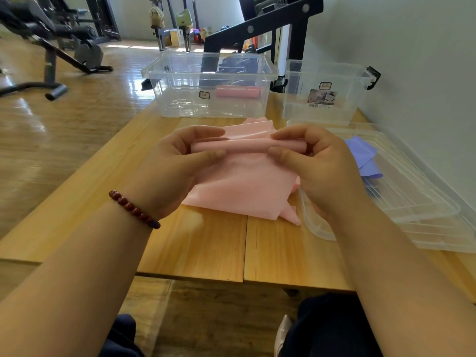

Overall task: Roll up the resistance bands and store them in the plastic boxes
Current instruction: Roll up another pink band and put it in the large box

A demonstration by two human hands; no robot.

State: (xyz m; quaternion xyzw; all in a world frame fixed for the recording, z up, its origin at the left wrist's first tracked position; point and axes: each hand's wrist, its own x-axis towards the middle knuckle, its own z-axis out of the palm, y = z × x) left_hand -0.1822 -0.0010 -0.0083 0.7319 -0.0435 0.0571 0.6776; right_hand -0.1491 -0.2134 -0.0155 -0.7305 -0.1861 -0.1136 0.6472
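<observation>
Rolling is in hand: the left hand (180,155) and the right hand (316,163) each pinch one end of a slim tube wound from the soft pink rubber resistance band (247,146). The thumbs sit on the near side and the curled fingers (208,131) over the far side, so both hands are closed on it. Under the fingers and beyond their tips, the unrolled part of the band lies in loose folds on the pale wooden table (206,243).

Well beyond the fingertips stands the large clear plastic box (180,99), open, with one rolled pink band (238,92) lying inside. To its right is the smaller clear plastic box (342,109) with black latches. Just right of the right hand's fingers, a crumpled purple band (363,155) rests on a flat clear plastic lid (412,202).

The risks lie in the roll itself. Only the ends are pinched, so the middle may slacken. If one hand turns faster than the other, the tube will likely skew into a cone. The folds under the fingers could be wound in as creases, leaving a lumpy roll. The rubber looks springy, so easing either pinch would probably let it unwind.
</observation>
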